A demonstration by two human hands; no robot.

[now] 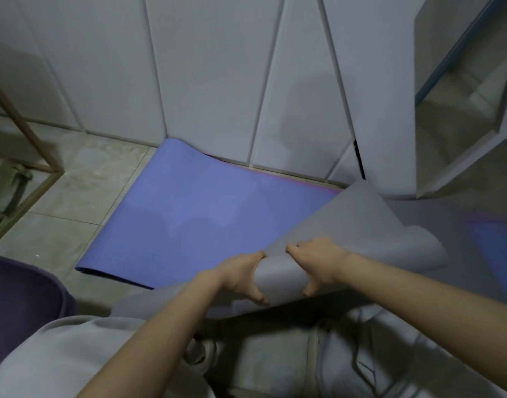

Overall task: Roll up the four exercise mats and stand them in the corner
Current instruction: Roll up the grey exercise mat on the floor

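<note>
I see both hands curled round the rolled near edge of the grey mat (pixel 350 222), low in view. The left hand (pixel 241 278) grips it from the left and the right hand (pixel 318 262) from the right. The mat's loose part lifts away rightward. The blue mat (pixel 206 214) lies flat on the floor (pixel 83 202) just beyond, its far end curling up against the wall (pixel 212 67).

back: white panelled wall (pixel 212 67), vertical seams | floor: pale marbled tiles (pixel 74 202) | left: thin tan frame (pixel 31 145) standing on the tiles | near left: dark purple rounded object (pixel 22 297), cut off by the edge | right: white open shelf unit (pixel 461 124), blue edge strip
</note>
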